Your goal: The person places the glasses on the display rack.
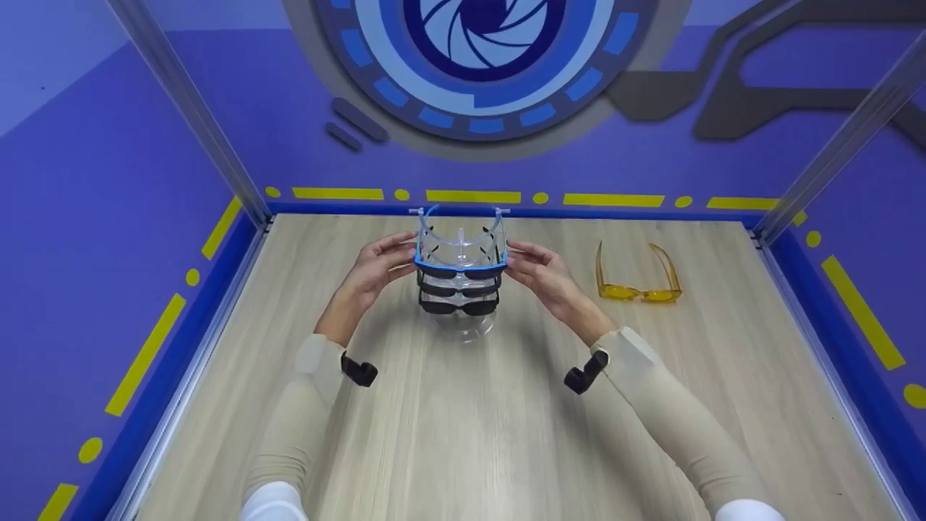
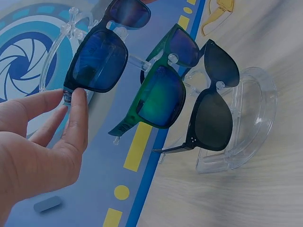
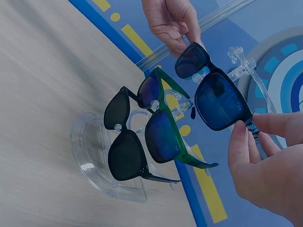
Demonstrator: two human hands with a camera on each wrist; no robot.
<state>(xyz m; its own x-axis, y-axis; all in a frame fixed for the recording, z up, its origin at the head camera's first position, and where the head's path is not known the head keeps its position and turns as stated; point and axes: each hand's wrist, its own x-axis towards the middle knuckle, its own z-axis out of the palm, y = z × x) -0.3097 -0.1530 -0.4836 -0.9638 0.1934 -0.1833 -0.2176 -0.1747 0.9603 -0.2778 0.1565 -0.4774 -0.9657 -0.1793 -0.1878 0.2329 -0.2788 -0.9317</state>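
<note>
Blue-rimmed sunglasses (image 1: 460, 268) with dark blue lenses are at the top tier of a clear display stand (image 3: 85, 161). My left hand (image 1: 375, 269) pinches their left hinge end between thumb and fingers, and my right hand (image 1: 544, 279) pinches the opposite end. In both wrist views the fingertips sit right at the frame's corners, and the nose bridge is close to the stand's upper peg. Below them, green-framed sunglasses (image 2: 161, 97) rest on the middle tier. Black sunglasses (image 2: 215, 118) occupy the lowest tier, just above the stand's curved base.
To the right of the stand, yellow glasses (image 1: 640, 294) lie on the wooden table (image 1: 463, 434) with their temples spread toward the back. Purple-blue printed panels (image 1: 347, 166) wall the table at the back and both sides, with metal posts (image 1: 210, 123) at the rear corners.
</note>
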